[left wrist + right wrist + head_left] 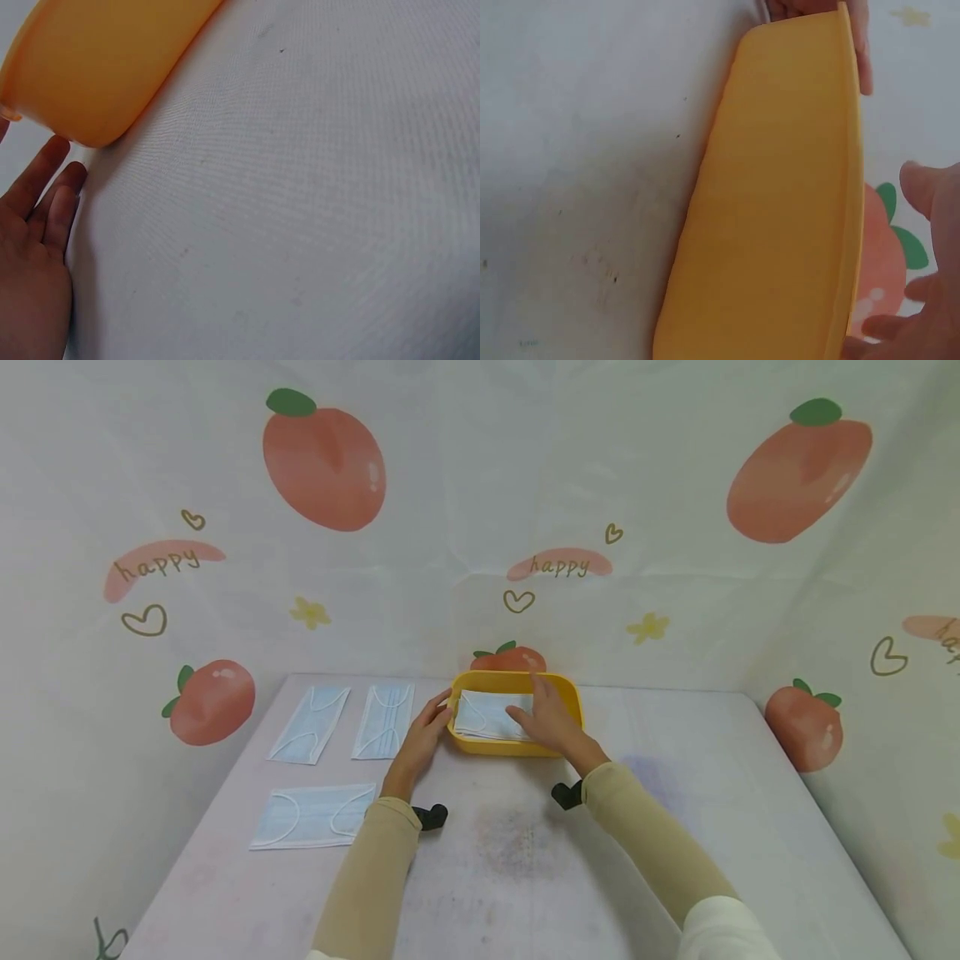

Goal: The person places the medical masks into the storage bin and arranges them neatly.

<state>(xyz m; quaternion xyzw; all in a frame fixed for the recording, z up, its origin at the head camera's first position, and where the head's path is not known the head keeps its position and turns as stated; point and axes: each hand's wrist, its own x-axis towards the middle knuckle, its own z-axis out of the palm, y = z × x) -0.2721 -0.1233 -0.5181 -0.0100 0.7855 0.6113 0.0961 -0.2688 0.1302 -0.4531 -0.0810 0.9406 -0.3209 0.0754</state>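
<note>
A yellow plastic basket (510, 749) stands near the table's back edge, with a small stack of light blue face masks (491, 712) lying in its left part. My left hand (422, 742) is at the basket's left end; in the left wrist view its extended fingers (34, 176) reach the outside of the wall. Over the basket's right part, my right hand (553, 720) reaches in across the front rim, thumb spread toward the stack and overlapping its right edge in the head view. The right wrist view shows its fingers spread beyond the rim, partly hidden by the basket wall (772, 187).
Three more face masks lie flat on the table's left side: one far left (309, 727), one beside my left hand (384, 722), and one nearer (313, 816), partly overlapped by my left sleeve. A white curtain (450, 468) with fruit prints hangs behind the table (675, 827).
</note>
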